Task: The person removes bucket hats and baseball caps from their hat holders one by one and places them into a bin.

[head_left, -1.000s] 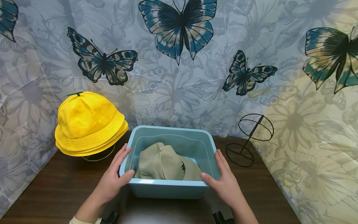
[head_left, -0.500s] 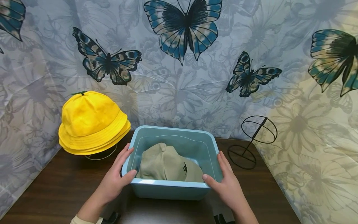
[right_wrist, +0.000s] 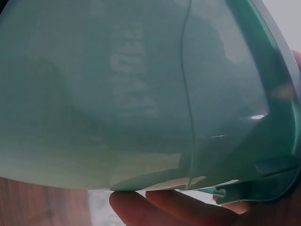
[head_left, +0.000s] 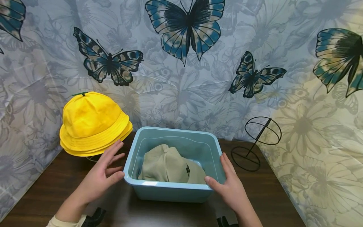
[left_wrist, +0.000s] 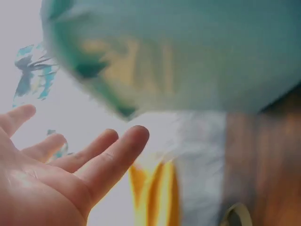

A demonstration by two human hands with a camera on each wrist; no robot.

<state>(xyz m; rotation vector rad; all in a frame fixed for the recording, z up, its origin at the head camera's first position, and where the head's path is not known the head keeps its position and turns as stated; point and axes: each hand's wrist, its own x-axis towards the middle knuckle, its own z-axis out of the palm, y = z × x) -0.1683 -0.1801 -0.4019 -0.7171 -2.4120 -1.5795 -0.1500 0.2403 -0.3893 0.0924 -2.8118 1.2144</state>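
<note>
A light blue plastic tub (head_left: pixel 173 201) stands at the middle of the table, its outer wall filling much of the right wrist view. Inside it lies a beige baseball cap (head_left: pixel 164 164) with a small dark emblem. My right hand (head_left: pixel 231 187) holds the tub's right front corner, thumb at the front rim, fingers (right_wrist: pixel 169 205) against the outer side. Left of the tub, my left hand (head_left: pixel 97 178) is spread with nothing in it, thumb tip close to the rim. Its fingertips overlap the lower brim of the stacked yellow bucket hats (head_left: pixel 93 123) in the head view.
The yellow hats sit on a wire stand, mostly hidden, at the back left. A bare black wire hat stand (head_left: pixel 253 145) stands at the back right of the dark wood table (head_left: pixel 170 217). Behind hangs a butterfly-patterned cloth (head_left: pixel 187 94).
My left hand has let go of the tub's left side and moved left, toward the yellow hats. The right hand keeps its place on the tub, which has not moved.
</note>
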